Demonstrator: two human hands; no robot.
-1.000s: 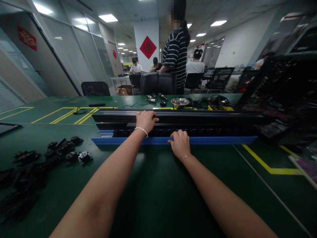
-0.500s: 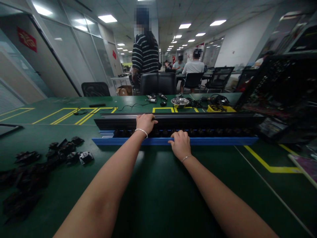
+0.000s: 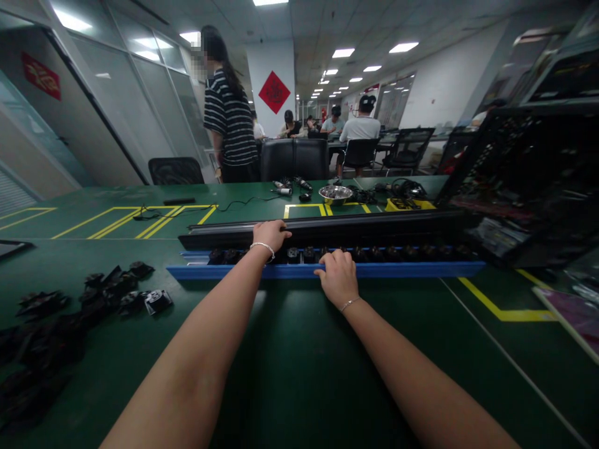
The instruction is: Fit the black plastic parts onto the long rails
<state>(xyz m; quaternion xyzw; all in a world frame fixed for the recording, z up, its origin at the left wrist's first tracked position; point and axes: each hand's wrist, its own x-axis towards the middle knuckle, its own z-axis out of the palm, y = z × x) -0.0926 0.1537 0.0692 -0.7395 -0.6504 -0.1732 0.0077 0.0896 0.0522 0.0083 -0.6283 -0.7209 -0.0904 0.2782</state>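
Both forearms (image 3: 206, 318) reach forward over the green tabletop (image 3: 294, 380), hands apart. The right hand (image 3: 340, 275) curls over the near edge of a blue rail (image 3: 416, 270), whose long axis runs left to right, roughly parallel to the tabletop's far edge; dark parts (image 3: 376, 253) line it. Just beyond, the left hand (image 3: 270, 236) clasps a black rail (image 3: 339, 232) pointing nearly the same way. Farther off, a red diamond sign (image 3: 274, 92) bears writing too blurred to read.
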